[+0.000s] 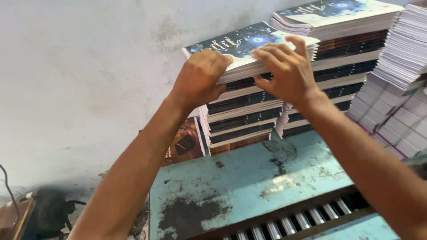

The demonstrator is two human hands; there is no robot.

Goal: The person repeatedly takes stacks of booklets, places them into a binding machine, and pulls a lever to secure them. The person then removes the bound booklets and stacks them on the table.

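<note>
Pressing down on a bundle of booklets (253, 49), two bare hands work at the top of a tall stack (242, 118) that stands on a worn blue metal table (249, 178). The left hand (200, 78) curls over the near left corner of the bundle, fingers on the dark blue glossy cover and thumb against the paper edges below. The right hand (287, 71) lies flat and spread across the cover's right part, fingers apart, palm pushing down; neither hand is closed around the bundle, both rest on it.

Judging from the pile, much is already stacked: beneath the bundle lie many layers of similar booklets, alternating dark and white edges. The top bundle sits slightly askew over the stack, so squaring it up seems to be what is left.

Right of the stack and touching it stands a second, taller stack (342, 49) with the same cover. Further right, white-edged booklets (400, 75) lean in a slanting heap. Behind the stack is a grey plastered wall (89, 66). In front of the stack, across the table, runs a slot with metal rollers (302, 220).
</note>
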